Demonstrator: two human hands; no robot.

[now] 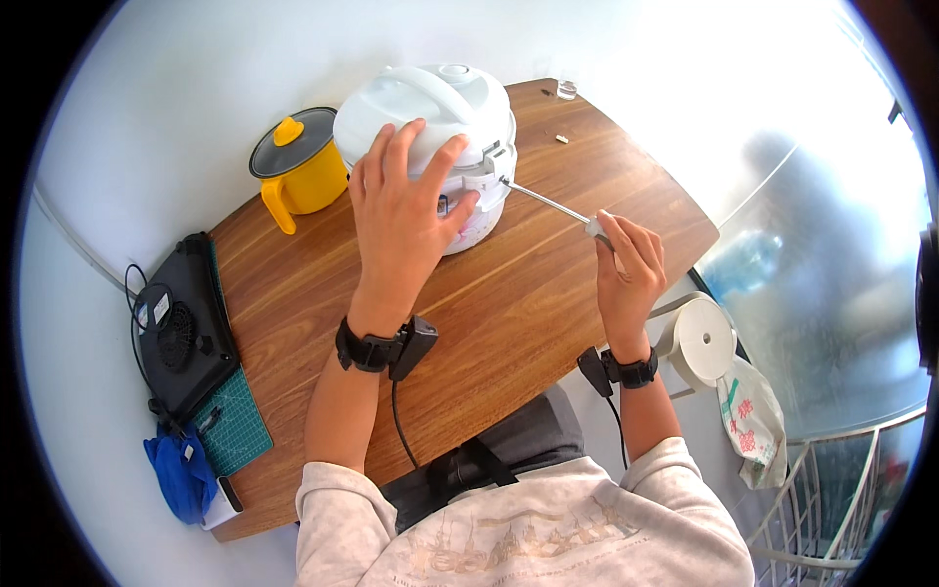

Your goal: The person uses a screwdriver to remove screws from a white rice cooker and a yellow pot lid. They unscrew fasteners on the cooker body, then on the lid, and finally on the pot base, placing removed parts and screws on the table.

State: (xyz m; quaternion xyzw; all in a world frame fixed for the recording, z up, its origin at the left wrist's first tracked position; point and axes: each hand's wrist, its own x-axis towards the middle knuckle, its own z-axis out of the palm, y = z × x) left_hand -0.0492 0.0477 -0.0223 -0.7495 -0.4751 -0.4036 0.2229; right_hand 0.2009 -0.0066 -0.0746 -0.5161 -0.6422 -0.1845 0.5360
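Note:
A white rice cooker (pixel 401 106) stands near the table's far edge with its lid down and its carrying handle lying across the top. My left hand (pixel 403 201) rests against its front and lid, fingers spread. In my right hand (pixel 631 262) is a screwdriver (pixel 550 203), gripped by its handle, the fingers wrapped round it. Its long metal shaft points left, and the tip meets the cooker's side just below the lid latch (pixel 495 157). Whether the tip sits in a screw is too small to tell.
Left of the cooker stands a yellow pot (pixel 308 181) with a dark lid. A black device with cables (pixel 186 313) lies on a green cutting mat (pixel 238 416), beside a blue cloth (pixel 181 474). Far right, a small glass (pixel 566 90) stands near a small white piece (pixel 561 139). A stool (pixel 702 338) stands off the table's right edge.

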